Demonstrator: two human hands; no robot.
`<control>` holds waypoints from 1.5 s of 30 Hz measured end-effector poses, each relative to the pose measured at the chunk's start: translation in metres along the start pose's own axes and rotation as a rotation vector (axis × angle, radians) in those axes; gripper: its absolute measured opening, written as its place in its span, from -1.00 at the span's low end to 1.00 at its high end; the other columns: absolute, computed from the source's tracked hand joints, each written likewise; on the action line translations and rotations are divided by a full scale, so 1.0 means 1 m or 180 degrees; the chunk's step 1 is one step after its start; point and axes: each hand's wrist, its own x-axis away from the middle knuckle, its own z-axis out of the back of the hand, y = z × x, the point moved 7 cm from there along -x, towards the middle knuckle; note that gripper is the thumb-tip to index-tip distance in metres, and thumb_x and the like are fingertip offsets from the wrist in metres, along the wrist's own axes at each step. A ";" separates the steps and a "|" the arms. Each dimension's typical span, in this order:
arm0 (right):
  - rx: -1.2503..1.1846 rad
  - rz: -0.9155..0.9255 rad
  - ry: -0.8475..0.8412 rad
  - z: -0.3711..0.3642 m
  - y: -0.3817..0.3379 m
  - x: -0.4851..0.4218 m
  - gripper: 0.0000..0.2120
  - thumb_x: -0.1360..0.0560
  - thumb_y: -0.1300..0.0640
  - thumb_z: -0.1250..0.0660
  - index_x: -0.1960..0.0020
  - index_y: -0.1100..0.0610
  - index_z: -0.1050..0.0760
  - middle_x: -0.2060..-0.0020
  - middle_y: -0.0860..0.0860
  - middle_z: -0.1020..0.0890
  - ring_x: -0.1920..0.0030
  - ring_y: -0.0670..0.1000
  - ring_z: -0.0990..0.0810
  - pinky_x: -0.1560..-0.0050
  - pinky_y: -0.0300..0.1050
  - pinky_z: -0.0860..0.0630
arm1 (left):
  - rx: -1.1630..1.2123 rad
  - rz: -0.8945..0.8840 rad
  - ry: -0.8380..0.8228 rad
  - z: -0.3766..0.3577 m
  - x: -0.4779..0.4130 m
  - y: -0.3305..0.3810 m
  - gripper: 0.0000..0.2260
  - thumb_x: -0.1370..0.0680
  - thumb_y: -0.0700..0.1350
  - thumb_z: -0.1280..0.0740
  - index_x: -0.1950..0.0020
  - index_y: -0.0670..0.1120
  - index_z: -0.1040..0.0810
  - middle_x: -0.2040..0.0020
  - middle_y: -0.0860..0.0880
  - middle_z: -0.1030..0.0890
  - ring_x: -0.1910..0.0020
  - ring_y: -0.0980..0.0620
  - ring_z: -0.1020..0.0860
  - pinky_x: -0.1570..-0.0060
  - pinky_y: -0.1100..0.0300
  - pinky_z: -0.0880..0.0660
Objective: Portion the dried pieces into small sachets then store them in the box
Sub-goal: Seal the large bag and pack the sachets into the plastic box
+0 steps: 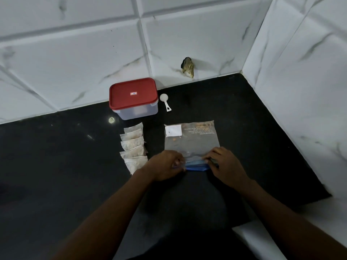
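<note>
Both hands work at the near edge of the big clear bag (191, 141), which lies flat on the black counter (56, 166). My left hand (165, 165) pinches the left end of its blue zip strip (197, 165), fingers curled. My right hand (227, 164) pinches the right end. Left of the bag, small filled sachets (133, 147) overlap in a row running toward the box (139, 112). The box stands by the tiled wall (75, 53), red lid (133, 91) on. A white scoop (165, 102) lies just right of it.
</note>
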 end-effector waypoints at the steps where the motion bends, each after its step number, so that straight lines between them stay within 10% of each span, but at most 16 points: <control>1: 0.0032 0.0000 0.0026 -0.001 0.000 -0.001 -0.83 -0.53 0.07 -0.39 -0.13 -0.02 -0.58 -0.09 -0.07 -0.61 -0.10 -0.13 -0.53 -0.14 -0.12 -0.53 | -0.0054 -0.0009 -0.0011 -0.002 0.000 -0.001 -0.69 -0.59 0.06 -0.42 -0.31 0.04 -0.56 -0.25 0.06 -0.56 -0.19 0.11 -0.53 -0.21 0.11 -0.53; 11: -0.0008 -0.0027 0.0096 0.003 -0.005 0.008 -0.69 -0.57 -0.10 -0.32 -0.25 0.01 -0.54 -0.14 -0.10 -0.58 -0.13 -0.13 -0.51 -0.15 -0.12 -0.47 | 0.0192 0.0239 -0.0056 -0.001 -0.009 -0.014 -0.79 -0.67 -0.20 -0.29 -0.26 -0.10 -0.62 -0.22 -0.11 -0.63 -0.20 0.00 -0.59 -0.32 0.03 -0.50; 22: 0.0303 -0.0323 0.0405 -0.003 -0.003 0.004 -0.85 -0.57 0.07 -0.31 -0.12 0.02 -0.59 -0.07 -0.04 -0.55 -0.05 -0.03 -0.52 -0.08 -0.02 -0.49 | -0.0928 0.0046 0.0890 0.001 0.000 0.010 -0.67 -0.59 0.01 -0.42 -0.33 0.03 -0.51 -0.40 -0.04 -0.43 -0.36 -0.05 -0.42 -0.37 0.00 -0.43; 45: 0.0572 -0.0334 0.0141 0.007 0.006 -0.030 -0.88 -0.59 0.03 -0.30 -0.07 -0.02 -0.59 -0.10 -0.07 -0.54 -0.05 -0.03 -0.50 -0.06 -0.03 -0.47 | -0.1148 0.0140 0.0926 0.020 -0.016 0.002 -0.70 -0.63 -0.05 -0.35 -0.36 -0.01 -0.51 -0.40 -0.07 -0.45 -0.37 -0.08 -0.43 -0.31 0.01 -0.45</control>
